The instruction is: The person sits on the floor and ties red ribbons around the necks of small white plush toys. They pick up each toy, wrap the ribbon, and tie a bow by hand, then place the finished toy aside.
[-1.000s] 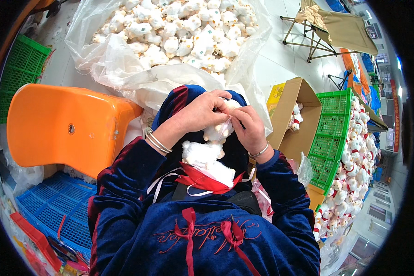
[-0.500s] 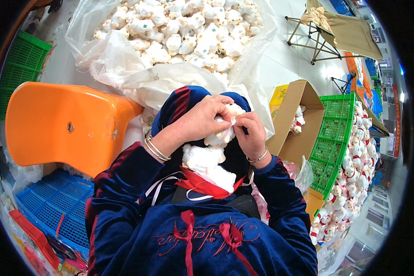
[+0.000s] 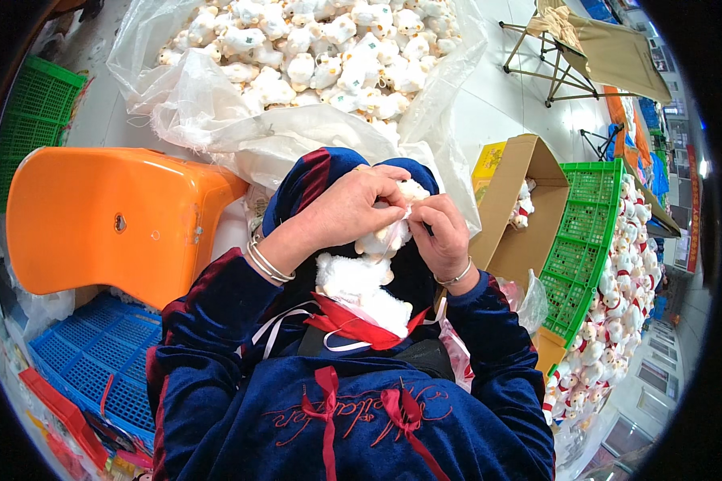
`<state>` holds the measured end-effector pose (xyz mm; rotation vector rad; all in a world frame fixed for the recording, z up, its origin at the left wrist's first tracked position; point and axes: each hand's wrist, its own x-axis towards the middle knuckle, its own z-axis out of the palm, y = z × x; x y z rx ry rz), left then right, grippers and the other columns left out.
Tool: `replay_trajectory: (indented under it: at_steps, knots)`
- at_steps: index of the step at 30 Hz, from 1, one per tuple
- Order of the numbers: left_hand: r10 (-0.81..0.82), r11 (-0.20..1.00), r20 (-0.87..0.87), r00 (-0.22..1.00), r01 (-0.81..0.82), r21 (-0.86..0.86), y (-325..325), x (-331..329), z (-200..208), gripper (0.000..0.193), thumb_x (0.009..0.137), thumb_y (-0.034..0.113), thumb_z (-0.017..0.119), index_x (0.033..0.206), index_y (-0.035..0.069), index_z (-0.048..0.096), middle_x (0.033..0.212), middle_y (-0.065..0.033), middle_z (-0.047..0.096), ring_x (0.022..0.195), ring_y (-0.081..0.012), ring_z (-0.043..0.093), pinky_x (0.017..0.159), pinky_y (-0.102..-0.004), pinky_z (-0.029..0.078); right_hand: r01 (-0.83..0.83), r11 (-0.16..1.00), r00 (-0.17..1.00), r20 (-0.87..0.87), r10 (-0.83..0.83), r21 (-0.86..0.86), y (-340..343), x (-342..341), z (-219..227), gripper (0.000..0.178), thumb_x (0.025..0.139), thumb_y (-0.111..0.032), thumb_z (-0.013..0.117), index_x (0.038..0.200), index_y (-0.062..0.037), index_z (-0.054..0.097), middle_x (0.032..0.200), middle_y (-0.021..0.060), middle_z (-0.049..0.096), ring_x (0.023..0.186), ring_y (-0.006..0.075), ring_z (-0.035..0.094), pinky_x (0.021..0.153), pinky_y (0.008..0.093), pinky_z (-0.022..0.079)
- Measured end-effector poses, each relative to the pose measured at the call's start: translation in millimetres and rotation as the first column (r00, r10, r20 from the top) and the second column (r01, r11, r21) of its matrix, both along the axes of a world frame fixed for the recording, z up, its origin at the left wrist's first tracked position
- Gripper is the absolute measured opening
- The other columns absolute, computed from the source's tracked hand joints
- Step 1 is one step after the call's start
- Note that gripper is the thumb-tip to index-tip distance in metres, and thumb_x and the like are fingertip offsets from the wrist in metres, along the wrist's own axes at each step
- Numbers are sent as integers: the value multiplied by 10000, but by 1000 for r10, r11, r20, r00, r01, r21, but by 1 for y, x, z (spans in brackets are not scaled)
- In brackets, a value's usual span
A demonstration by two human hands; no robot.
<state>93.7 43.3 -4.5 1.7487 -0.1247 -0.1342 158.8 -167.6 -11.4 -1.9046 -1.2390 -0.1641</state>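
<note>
Over my lap, a small white plush toy [image 3: 371,244] with pale orange feet is held between my hands. My left hand [image 3: 353,207] is closed, its thumb and fingers pinching at the toy's neck. Close against the other side, my right hand [image 3: 444,234] is closed in a pinch too; what lies between its fingertips is too small to make out. A thin pale pink strip, like a ribbon, shows on the toy below the fingers. Nearer my body, more white plush [image 3: 351,276] rests on a red cloth [image 3: 349,322] with white ribbons [image 3: 277,330] beside it.
Beyond my knees a clear plastic sack [image 3: 217,120] holds many white plush toys [image 3: 321,60]. An orange stool [image 3: 96,216] and blue crate [image 3: 96,345] stand left. To the right are a cardboard box [image 3: 509,188], a green crate [image 3: 583,216] of red-trimmed toys, and a folding chair [image 3: 618,60].
Both hands stay at the toy's neck with nearly the same pinch. My right hand has shifted very slightly to the right; the whole view has moved a little.
</note>
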Motion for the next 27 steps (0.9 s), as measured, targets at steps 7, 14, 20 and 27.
replay_trajectory:
  at_steps: [7, 14, 20, 27]
  knots:
    - [10, 1000, 36, 999, -10, 15, -2, -1, 3, 115, 896, 106, 712, 941, 8, 752, 1333, -237, 650, 1247, -301, 608, 1037, -398, 455, -3, 1000, 1000, 2, 3, 4, 0, -2, -2, 269, 712, 89, 798, 909, -25, 653, 865, 119, 646, 765, 301, 636, 644, 364, 520]
    - [39, 999, 116, 993, -43, 33, -5, -5, -2, 110, 901, 93, 691, 926, -5, 733, 1296, -235, 667, 1250, -302, 612, 1037, -400, 453, -12, 1000, 1000, -13, 12, -20, -2, -2, 2, 277, 726, 83, 797, 939, -28, 659, 872, 118, 639, 774, 295, 634, 657, 363, 520]
    - [76, 997, 116, 990, -77, 12, -7, -7, -4, 117, 894, 83, 686, 936, -18, 726, 1320, -220, 654, 1234, -292, 617, 997, -372, 483, 27, 999, 999, -37, -28, -36, 3, -6, 7, 277, 751, 74, 789, 986, -32, 688, 860, 113, 631, 773, 286, 632, 659, 362, 519]
    - [80, 997, 77, 994, -79, -16, -6, -8, -2, 122, 916, 91, 674, 926, -25, 710, 1368, -220, 625, 1208, -291, 622, 994, -365, 485, 35, 998, 999, 0, -35, -47, 3, -7, 6, 264, 736, 78, 787, 953, -38, 691, 851, 107, 620, 764, 292, 624, 655, 362, 519]
